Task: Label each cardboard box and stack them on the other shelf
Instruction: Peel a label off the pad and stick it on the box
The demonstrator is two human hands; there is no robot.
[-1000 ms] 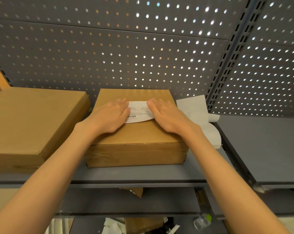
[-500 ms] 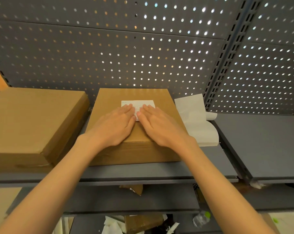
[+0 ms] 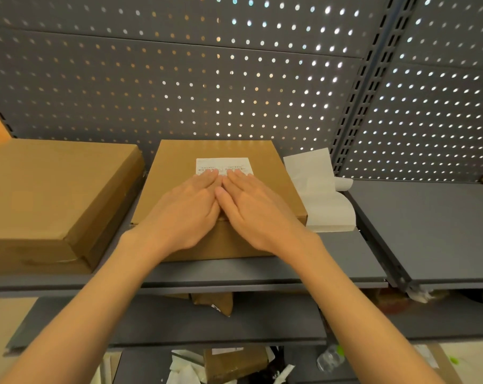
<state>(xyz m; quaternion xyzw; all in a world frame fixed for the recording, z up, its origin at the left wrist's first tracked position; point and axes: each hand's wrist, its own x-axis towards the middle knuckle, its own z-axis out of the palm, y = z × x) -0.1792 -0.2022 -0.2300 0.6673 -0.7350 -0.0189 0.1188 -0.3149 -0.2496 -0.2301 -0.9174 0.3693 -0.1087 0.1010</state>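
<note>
Cardboard box (image 3: 223, 195) at frame centre, resting on the grey shelf (image 3: 234, 275), white label (image 3: 224, 165) stuck on the upper part of its top face. Further left, a larger box (image 3: 54, 200) at the left edge of the frame, on the same shelf, no label visible on it. Left hand (image 3: 185, 212) flat on the centre box, fingers straight and pressed together, fingertips touching the label's lower edge. Right hand (image 3: 254, 209) just beside it, likewise flat, fingers together, tips on the label. Right of the box, white backing paper (image 3: 318, 189) curled against the perforated back panel (image 3: 179, 79). At far right, a second grey shelf (image 3: 428, 231), bare where visible.

Step in hand, judging by the pressing palms: smoothing the label down. Next move likely calls for gripping the box by both sides, lifting it and carrying it rightward over the upright divider, clear of the loose paper.
</note>
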